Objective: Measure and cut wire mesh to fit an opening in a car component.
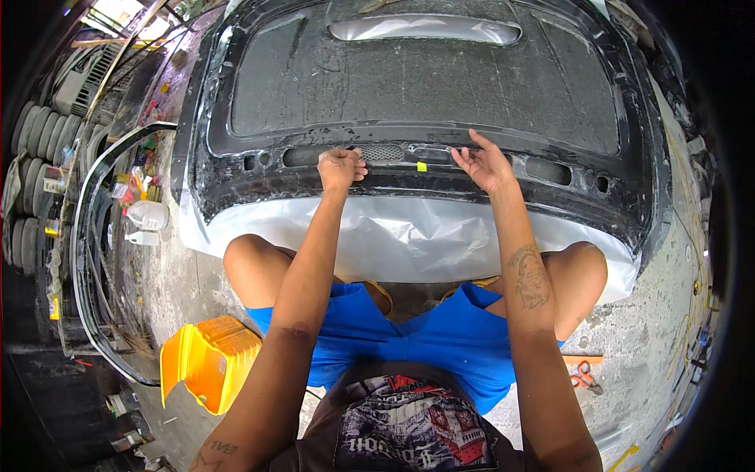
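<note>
with left hand curled beside mesh — cannot tell if pinching — and right hand spread, could perhaps bend mesh by uneven pressing.

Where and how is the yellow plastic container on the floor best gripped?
Likely the container is best pinched by its thin left wall, reached from above by the left hand: that wall stands beside the wide opening, leaving room for fingers inside.

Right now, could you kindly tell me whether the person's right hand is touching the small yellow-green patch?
Apart: the head view shows part of the black panel between the right hand and the yellow-green patch.
</note>
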`<state>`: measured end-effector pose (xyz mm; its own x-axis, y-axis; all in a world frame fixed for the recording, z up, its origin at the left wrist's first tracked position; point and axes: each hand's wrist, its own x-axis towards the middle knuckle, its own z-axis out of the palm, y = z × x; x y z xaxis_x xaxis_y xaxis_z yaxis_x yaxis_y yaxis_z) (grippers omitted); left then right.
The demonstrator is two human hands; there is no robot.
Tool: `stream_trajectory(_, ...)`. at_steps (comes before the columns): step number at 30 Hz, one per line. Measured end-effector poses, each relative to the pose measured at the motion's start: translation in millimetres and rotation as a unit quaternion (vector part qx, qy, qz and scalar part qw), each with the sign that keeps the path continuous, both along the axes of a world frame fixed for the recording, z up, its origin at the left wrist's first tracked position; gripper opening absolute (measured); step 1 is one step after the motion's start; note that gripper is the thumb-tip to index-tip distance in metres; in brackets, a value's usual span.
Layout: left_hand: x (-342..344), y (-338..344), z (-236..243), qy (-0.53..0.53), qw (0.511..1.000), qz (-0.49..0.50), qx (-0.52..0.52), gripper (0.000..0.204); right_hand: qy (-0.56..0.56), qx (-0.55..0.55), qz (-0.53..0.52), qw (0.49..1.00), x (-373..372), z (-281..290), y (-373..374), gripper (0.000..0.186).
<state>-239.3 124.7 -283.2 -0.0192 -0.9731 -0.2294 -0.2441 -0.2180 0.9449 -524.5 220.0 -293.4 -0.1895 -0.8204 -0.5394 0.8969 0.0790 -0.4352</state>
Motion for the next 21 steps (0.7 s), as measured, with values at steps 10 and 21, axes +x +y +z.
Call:
stream_trajectory(10,6,-6,6,-0.216,0.962,-0.133,-0.102,0.030,0.119,-0.020,0.073,0.990,-2,5,18,0.037)
stream_trajectory(21,24,-15,19,-0.175,0.952,-0.249,0.032,0.034,0.538,0.115,0.233,0.802,12,29,35,0.047)
